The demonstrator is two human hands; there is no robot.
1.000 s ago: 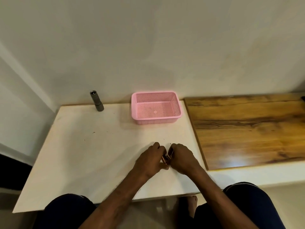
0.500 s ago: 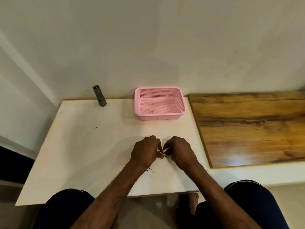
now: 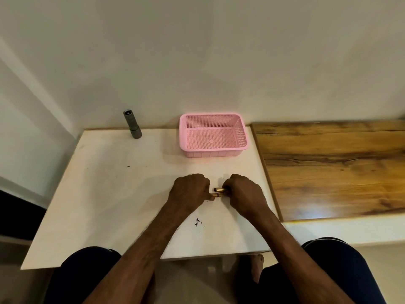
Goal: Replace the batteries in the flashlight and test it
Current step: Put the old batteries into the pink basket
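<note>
A grey flashlight (image 3: 132, 124) stands upright at the far left of the white table (image 3: 114, 194), well away from both hands. Near the table's middle my left hand (image 3: 190, 191) and my right hand (image 3: 243, 194) meet with curled fingers. Between them show two small gold-coloured batteries: the upper battery (image 3: 219, 190) is gripped by my right hand, and the lower battery (image 3: 217, 195) is pinched by my left hand. Most of each battery is hidden by fingers.
An empty pink mesh basket (image 3: 241, 137) sits at the back of the table. A wooden-topped surface (image 3: 328, 167) adjoins on the right. Small dark scraps (image 3: 198, 222) lie near my left wrist. My knees show below the front edge.
The hands have drawn slightly apart, so the two batteries now show between them. The view has shifted a little; the flashlight and the basket stay put.
</note>
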